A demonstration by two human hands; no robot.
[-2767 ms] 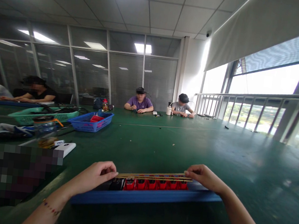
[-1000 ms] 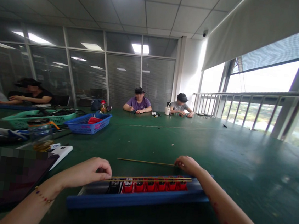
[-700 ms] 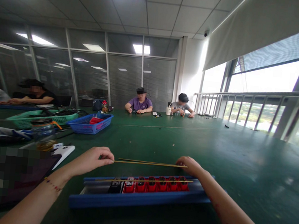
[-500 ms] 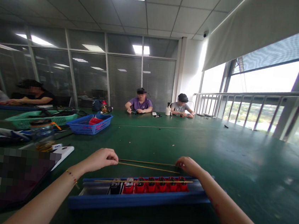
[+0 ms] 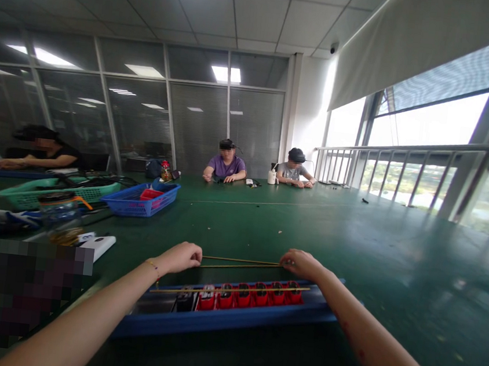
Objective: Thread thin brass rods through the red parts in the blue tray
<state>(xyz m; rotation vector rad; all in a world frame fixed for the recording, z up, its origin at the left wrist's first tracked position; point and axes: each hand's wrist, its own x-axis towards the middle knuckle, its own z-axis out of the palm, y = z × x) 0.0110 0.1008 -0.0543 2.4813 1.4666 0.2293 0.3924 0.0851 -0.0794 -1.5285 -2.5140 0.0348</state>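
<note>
My left hand (image 5: 181, 256) is closed, thumb and fingertips pinching the left ends of two thin wooden sticks (image 5: 240, 260). At the other ends, the fingers of my right hand (image 5: 301, 263) are pinched together on the sticks. The two sticks run nearly level between my hands, meeting at the right and slightly apart at the left. Just below them on the table is a long blue tray (image 5: 230, 321). Several red holders (image 5: 243, 299) with dark tops stand in a row inside it, with a black one (image 5: 185, 300) at the left. Another thin stick (image 5: 268, 288) lies lengthwise across their tops.
On the green table (image 5: 231, 222), a blue basket (image 5: 137, 204), a green basket (image 5: 20, 194) and a glass jar (image 5: 59, 219) stand to the left. A white flat object (image 5: 100, 247) lies near my left arm. Several people sit along the far and left sides.
The lower stick's right end has swung up to my right fingertips; before, it pointed free below them. My hands have come slightly closer together, and the view has shifted a little.
</note>
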